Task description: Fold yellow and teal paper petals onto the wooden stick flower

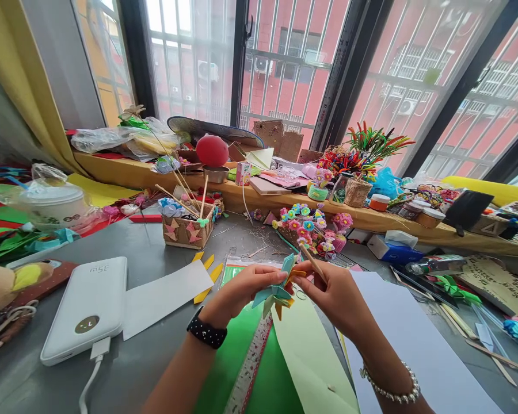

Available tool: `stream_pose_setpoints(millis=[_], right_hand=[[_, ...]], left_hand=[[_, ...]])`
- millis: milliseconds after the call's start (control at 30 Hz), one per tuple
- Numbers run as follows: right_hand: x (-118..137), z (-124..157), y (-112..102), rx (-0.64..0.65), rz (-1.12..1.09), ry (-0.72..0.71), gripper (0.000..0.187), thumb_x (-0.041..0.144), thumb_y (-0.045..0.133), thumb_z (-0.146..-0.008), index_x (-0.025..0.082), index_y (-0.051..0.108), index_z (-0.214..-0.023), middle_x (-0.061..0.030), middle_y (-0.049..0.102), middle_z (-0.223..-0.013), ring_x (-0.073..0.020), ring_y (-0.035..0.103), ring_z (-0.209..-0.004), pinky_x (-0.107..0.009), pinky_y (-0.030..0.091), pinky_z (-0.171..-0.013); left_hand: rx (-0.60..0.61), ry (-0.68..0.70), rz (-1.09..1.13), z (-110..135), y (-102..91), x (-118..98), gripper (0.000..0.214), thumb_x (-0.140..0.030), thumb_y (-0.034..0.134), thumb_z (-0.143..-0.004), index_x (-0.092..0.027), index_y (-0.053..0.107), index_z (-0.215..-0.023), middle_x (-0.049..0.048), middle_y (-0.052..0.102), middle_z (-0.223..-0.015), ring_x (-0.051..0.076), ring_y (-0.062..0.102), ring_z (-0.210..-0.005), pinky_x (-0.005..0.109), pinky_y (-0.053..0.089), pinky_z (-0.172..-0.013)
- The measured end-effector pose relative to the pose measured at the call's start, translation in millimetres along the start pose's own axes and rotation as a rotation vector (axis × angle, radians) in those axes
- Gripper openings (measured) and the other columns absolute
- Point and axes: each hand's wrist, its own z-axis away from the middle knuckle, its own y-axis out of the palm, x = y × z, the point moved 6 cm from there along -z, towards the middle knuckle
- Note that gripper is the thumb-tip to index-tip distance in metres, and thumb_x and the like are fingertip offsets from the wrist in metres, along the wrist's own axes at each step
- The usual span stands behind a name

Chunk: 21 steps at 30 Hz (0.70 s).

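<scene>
Head view: a folded-paper flower point(278, 292) with pointed light-blue, pale-green and orange petals is held above the grey tabletop point(147, 236). Left hand point(244, 290) pinches its blue petals; right hand point(336, 296) pinches an orange petal and a slim tan wooden stick point(311, 261). White plastic power bank point(88, 305) reads "35W", inverted. Petals radiate; long axis roughly away-to-near.

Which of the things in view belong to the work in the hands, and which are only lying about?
Probably in the work:
Blue and yellow folded paper, in the left hand
Wooden stick, in the right hand
Loose yellow paper pieces, perhaps

Seemingly just lying about:
White power bank
Lidded cup
Plastic bottle
</scene>
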Motion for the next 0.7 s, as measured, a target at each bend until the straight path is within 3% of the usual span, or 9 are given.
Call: stream_pose_setpoints(millis=[200, 467, 700], right_hand=[[7.9, 1.5, -1.4, -0.084, 0.111, -0.073, 0.01, 0.018, 0.053, -0.074, 0.018, 0.064, -0.075, 0.0035, 0.056, -0.053, -0.0089, 0.041, -0.043, -0.02, 0.03, -0.042], [13.9, 5.4, 2.3, -0.161, 0.214, -0.19, 0.014, 0.016, 0.05, -0.076, 0.017, 0.063, -0.079, -0.0009, 0.063, -0.069, -0.0113, 0.048, -0.049, -0.022, 0.036, -0.049], [-1.6, -1.6, 0.4, 0.009, 0.052, -0.078, 0.014, 0.019, 0.055, -0.075, 0.018, 0.065, -0.084, 0.0013, 0.065, -0.068, -0.0083, 0.043, -0.044, -0.02, 0.033, -0.043]], left_hand=[[-0.007, 0.058, -0.071, 1.6, 4.0, -6.4, 0.023, -0.031, 0.059, -0.073, -0.01, 0.068, -0.072, 0.0062, 0.066, -0.074, 0.014, 0.057, -0.071, 0.023, 0.04, -0.066], [-0.081, 0.091, -0.006, -2.3, -2.0, -3.3, 0.02, -0.031, 0.065, -0.067, -0.012, 0.068, -0.072, 0.0028, 0.065, -0.068, 0.013, 0.056, -0.064, 0.023, 0.04, -0.062], [-0.065, 0.054, -0.149, -0.5, -0.5, -1.3, 0.025, -0.036, 0.064, -0.068, -0.014, 0.066, -0.08, 0.0049, 0.066, -0.08, 0.017, 0.059, -0.076, 0.026, 0.042, -0.07]])
